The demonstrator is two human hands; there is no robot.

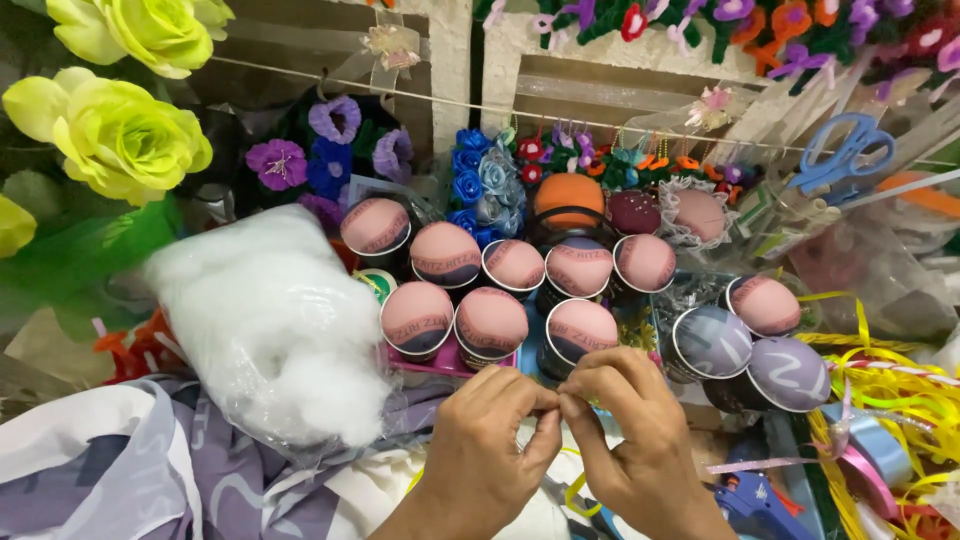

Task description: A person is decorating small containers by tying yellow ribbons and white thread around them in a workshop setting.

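My left hand (490, 440) and my right hand (625, 425) meet at the bottom centre, fingertips pinched together on something too small to make out. A yellow ribbon strip (578, 493) curls below them. Just beyond my hands stand several small round containers with domed pink fabric tops (490, 322), and to the right two with grey-purple tops (712, 342). A clear bag of white stuffing (275, 325) lies to the left of my hands.
Grey and white patterned cloth (150, 470) covers the bottom left. Yellow artificial roses (125, 135) stand at the left, purple and blue fabric flowers (330, 150) at the back. Blue scissors (840, 155) hang at the upper right. Yellow ribbons (890, 390) and a blue glue gun (755, 500) lie at the right.
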